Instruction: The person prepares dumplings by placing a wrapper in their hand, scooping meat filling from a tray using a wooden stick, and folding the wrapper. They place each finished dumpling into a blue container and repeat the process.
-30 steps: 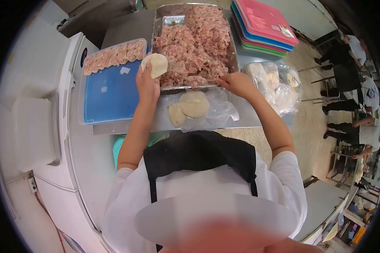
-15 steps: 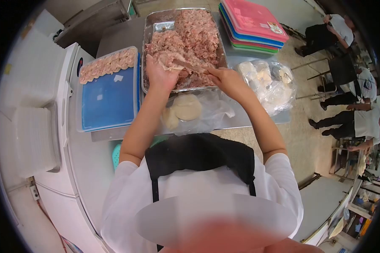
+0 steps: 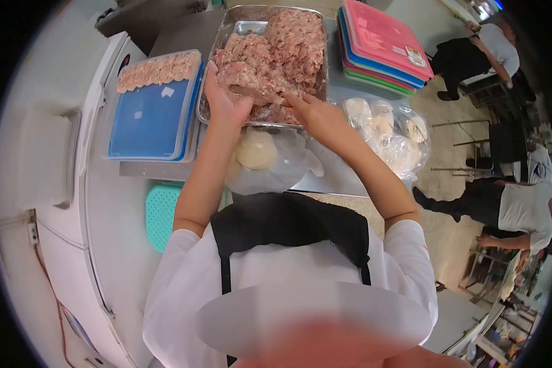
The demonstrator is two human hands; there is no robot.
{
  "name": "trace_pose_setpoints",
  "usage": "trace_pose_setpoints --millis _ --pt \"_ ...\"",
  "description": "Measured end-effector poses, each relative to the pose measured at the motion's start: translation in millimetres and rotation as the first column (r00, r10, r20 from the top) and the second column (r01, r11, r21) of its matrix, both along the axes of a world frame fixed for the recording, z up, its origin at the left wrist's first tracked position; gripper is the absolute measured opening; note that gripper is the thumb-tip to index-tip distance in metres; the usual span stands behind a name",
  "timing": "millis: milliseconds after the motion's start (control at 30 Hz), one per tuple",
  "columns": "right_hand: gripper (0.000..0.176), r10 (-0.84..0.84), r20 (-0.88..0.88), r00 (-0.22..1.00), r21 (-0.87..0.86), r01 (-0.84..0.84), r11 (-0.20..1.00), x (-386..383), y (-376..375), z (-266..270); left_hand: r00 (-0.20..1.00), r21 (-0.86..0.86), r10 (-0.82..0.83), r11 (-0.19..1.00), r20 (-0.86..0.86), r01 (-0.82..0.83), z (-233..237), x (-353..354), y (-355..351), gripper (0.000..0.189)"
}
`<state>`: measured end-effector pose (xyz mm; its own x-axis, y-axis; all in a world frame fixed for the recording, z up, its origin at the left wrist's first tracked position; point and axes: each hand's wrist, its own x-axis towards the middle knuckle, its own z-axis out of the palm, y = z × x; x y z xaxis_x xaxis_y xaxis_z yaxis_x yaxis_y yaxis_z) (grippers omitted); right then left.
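A metal tray (image 3: pixel 322 67) full of ground meat (image 3: pixel 294 49) lies in front of me. My left hand (image 3: pixel 227 101) is at its near left part, palm up and fingers curved round something under a mound of meat; a wrapper cannot be made out clearly. My right hand (image 3: pixel 313 113) is closed on a flat spreading tool, whose blade (image 3: pixel 257 95) reaches left into the meat beside my left palm. Just below the tray, round pale dough discs (image 3: pixel 256 150) lie on a clear plastic bag (image 3: pixel 288 162).
On the left, a blue tray (image 3: pixel 147 126) holds a row of filled pieces (image 3: pixel 156 72). Stacked coloured lids (image 3: pixel 386 37) stand at the back right, above bagged dough (image 3: pixel 398 135). A teal basket (image 3: pixel 161 218) is lower left. Several people (image 3: pixel 524 205) are at the far right.
The view has shifted, with the trays now higher and more of the teal basket showing. My right hand and the tool have moved slightly left. A person at the right has changed stance.
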<state>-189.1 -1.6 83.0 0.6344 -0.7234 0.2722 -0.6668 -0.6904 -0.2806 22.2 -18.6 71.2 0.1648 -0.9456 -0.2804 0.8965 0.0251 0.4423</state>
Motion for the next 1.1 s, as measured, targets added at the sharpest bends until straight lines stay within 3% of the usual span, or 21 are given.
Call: trace_pose_setpoints --millis 100,133,200,233,300,400,500,600,700,800,900,1000,1100 --pt "0.028 0.268 0.345 0.900 -0.054 -0.266 0.963 -18.2 -26.9 2.9 0.999 -0.056 -0.001 0.998 0.032 0.003 -8.2 11.6 11.1 0.049" --pt "0.029 0.149 0.392 0.908 0.159 -0.226 0.961 -22.0 -28.8 7.5 0.984 -0.113 -0.055 0.991 0.169 0.074 -7.4 13.0 16.1 0.045" --pt "0.030 -0.108 0.386 0.916 0.565 -0.142 0.813 -31.6 -25.3 23.2 0.889 -0.179 -0.140 0.955 0.436 0.238 -3.7 11.0 31.4 0.044" --pt "0.031 -0.070 0.375 0.924 0.600 -0.185 0.778 -33.9 -24.2 29.7 0.753 -0.214 -0.020 0.954 0.657 0.212 2.4 8.9 35.9 0.046" --pt "0.032 0.011 0.361 0.932 0.663 -0.265 0.700 -36.1 -23.7 37.9 0.309 -0.286 0.218 0.938 0.926 0.194 16.5 6.6 41.9 0.054" --pt "0.031 0.135 0.350 0.927 0.559 -0.322 0.764 -40.6 -23.7 32.6 0.060 -0.232 0.228 0.880 0.972 0.414 21.1 14.9 41.3 0.060" --pt "0.032 0.229 0.327 0.917 0.482 -0.370 0.794 -31.6 -21.6 25.4 -0.074 0.257 -0.256 0.817 0.964 0.517 30.6 27.2 42.3 0.064" --pt "0.033 0.286 0.330 0.899 0.474 -0.420 0.773 -33.6 -44.5 -10.8 -0.312 -0.027 0.155 0.925 0.937 0.379 -14.4 36.6 47.5 0.048" --pt "0.030 0.324 0.160 0.932 0.380 -0.361 0.852 -41.7 -77.2 -27.4 -0.282 0.145 -0.034 0.912 0.959 0.384 6.7 20.3 43.5 0.046" --pt "0.031 0.125 0.002 0.992 0.022 -0.125 0.992 -31.8 -42.2 -1.9 -0.211 0.075 -0.019 0.962 0.977 0.262 -67.9 41.0 14.1 0.046" --pt "0.020 0.178 0.133 0.975 0.031 -0.183 0.983 -23.2 -44.4 -42.7 -0.061 0.266 -0.260 0.918 0.964 0.295 -71.6 43.1 6.3 0.055" --pt "0.020 0.008 -0.307 0.952 0.020 -0.002 1.000 -43.3 -71.8 -63.1 -0.279 0.199 -0.162 0.974 0.947 0.110 -47.0 31.5 22.3 0.063" --pt "0.027 -0.053 -0.200 0.978 0.173 0.089 0.981 -56.9 -57.4 -30.9 -0.200 0.183 -0.136 0.953 0.970 0.242 -39.2 42.4 26.2 0.068"
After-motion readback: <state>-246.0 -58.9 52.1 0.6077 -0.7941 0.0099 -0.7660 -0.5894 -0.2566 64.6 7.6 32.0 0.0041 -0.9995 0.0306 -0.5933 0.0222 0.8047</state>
